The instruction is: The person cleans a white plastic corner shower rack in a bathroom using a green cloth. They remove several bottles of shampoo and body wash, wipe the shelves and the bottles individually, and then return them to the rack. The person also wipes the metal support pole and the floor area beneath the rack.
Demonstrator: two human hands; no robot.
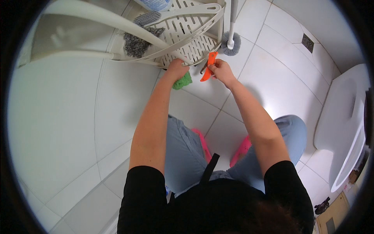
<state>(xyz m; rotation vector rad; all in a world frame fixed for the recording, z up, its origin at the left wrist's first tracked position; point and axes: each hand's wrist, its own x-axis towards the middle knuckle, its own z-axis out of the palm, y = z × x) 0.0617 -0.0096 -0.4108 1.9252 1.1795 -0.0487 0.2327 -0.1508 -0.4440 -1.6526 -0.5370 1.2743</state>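
My left hand [177, 69] is at the front edge of the lower shelf of a white plastic corner rack [191, 48]. A green scouring pad or scrubber [183, 81] shows just below that hand; whether the fingers grip it or the rack is hidden. My right hand [221, 71] pinches an orange handle [209, 66] between thumb and fingers, right of the rack. A thin dark hooked piece [203, 68] shows beside the handle, on its left. On the rack lie a white brush with grey bristles [147, 18] and a grey-black mesh scourer [137, 44].
A toilet brush [231, 44] with a round grey head stands against the rack's right side. White floor tiles [201, 93] lie under my hands, a drain grate [307, 43] is at the upper right, and a white toilet [340, 125] stands to the right. A bottle [156, 3] sits on the rack.
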